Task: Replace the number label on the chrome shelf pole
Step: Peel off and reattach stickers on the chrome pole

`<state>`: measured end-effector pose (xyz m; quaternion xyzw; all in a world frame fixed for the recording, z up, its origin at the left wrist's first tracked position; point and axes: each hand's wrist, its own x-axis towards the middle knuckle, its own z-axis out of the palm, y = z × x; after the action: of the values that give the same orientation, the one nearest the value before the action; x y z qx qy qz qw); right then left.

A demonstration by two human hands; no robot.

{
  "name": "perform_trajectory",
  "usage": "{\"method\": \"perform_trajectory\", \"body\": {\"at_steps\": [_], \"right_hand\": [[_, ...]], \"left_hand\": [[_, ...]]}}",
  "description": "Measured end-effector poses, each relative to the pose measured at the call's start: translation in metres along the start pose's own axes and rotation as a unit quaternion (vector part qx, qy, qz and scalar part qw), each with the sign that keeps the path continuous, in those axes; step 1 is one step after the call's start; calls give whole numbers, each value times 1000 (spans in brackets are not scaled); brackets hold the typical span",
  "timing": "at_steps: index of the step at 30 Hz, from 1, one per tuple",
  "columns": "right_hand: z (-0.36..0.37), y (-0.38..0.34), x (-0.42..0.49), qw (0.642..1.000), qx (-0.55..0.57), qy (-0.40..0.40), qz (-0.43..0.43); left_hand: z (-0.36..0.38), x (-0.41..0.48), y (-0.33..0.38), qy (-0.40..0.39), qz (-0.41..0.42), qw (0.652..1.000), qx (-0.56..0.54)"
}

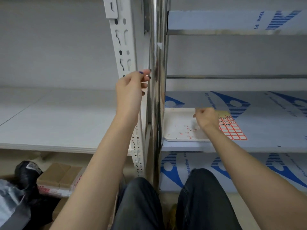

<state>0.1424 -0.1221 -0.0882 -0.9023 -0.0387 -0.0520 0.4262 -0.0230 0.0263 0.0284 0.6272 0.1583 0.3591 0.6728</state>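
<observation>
The chrome shelf pole [157, 90] runs upright through the middle of the view. A small white label scrap [160, 45] clings to it high up. My left hand [132, 87] is raised at the pole's left edge, its fingers curled, with thumb and fingertips bunched against the metal; I see nothing between them. My right hand [206, 118] hovers curled over the white tray [176, 113] on the right shelf, beside the red-bordered label sheet [234, 130]. Whether it pinches anything is hidden.
Red and dark paper scraps lie in the tray. Film-covered shelves [265, 117] stand right of the pole. On its left are a white slotted upright [123, 47] and a white shelf [58, 120]. Cardboard boxes [58, 178] and a black bag sit on the floor at lower left. My knees are below.
</observation>
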Motion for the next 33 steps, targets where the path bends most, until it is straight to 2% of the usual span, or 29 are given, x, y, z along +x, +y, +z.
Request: {"method": "perform_trajectory", "body": {"at_steps": [2, 5, 7, 10, 14, 16, 18, 22, 24, 27, 29, 31, 33], "right_hand": [[-8, -13, 6, 999, -18, 11, -28], [-20, -24, 13, 998, -26, 20, -49], [-23, -25, 19, 998, -12, 54, -30], [-25, -23, 24, 997, 12, 74, -7], [-19, -30, 17, 998, 57, 33, -4], [-18, -49, 9, 993, 110, 11, -45], [-22, -78, -1, 976, 194, -21, -97], [-41, -129, -11, 924, 336, -18, -183], [-45, -144, -16, 900, 391, -37, -189], [-47, -157, -31, 859, 456, -112, -204], [-48, -163, -41, 832, 485, -151, -221], [-48, -165, -44, 831, 472, -154, -252], [-47, -165, -43, 848, 428, -124, -288]], "left_hand": [[6, 9, 9, 20, 49, 997, 56], [18, 19, 19, 8, 120, 984, 128], [24, 26, 24, -3, 191, 960, 205], [25, 39, 26, -2, 284, 904, 321], [21, 53, 34, -6, 337, 844, 417], [17, 55, 39, -17, 342, 820, 459], [14, 56, 44, -43, 344, 810, 473], [7, 57, 44, -65, 359, 827, 428], [5, 58, 37, -67, 332, 864, 373], [6, 58, 25, -84, 243, 936, 239], [8, 55, 19, -94, 194, 965, 146], [11, 54, 16, -94, 173, 977, 80], [12, 53, 11, -117, 154, 981, 34]]}}
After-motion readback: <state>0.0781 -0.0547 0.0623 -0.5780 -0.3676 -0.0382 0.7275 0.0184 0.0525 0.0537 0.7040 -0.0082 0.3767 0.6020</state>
